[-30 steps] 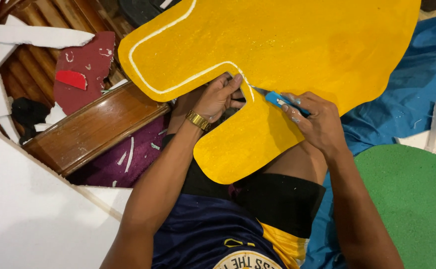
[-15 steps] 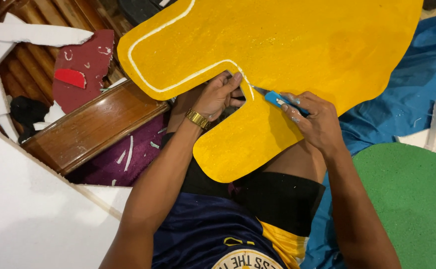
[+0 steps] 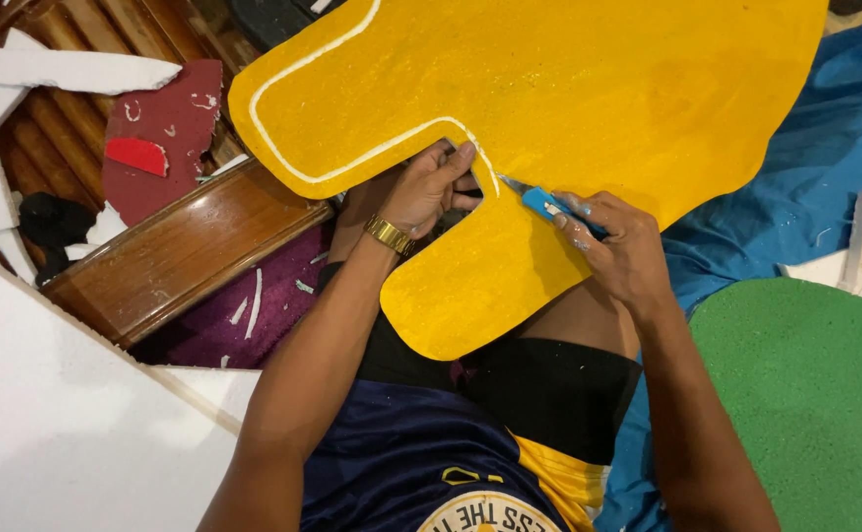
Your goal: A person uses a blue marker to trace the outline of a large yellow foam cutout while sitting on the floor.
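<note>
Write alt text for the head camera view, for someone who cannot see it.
A person's right hand presses a blue utility knife to the edge of a large yellow painted foam cutout on their lap, while the left hand grips its inner edge. White foam scraps and a green foam sheet lie around.

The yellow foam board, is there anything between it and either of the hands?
Nothing visible. The left hand grips the inner edge of the yellow foam board directly, fingers curled over its white rim. The right hand holds a blue knife whose blade tip lies right at that edge, with nothing in between.
</note>
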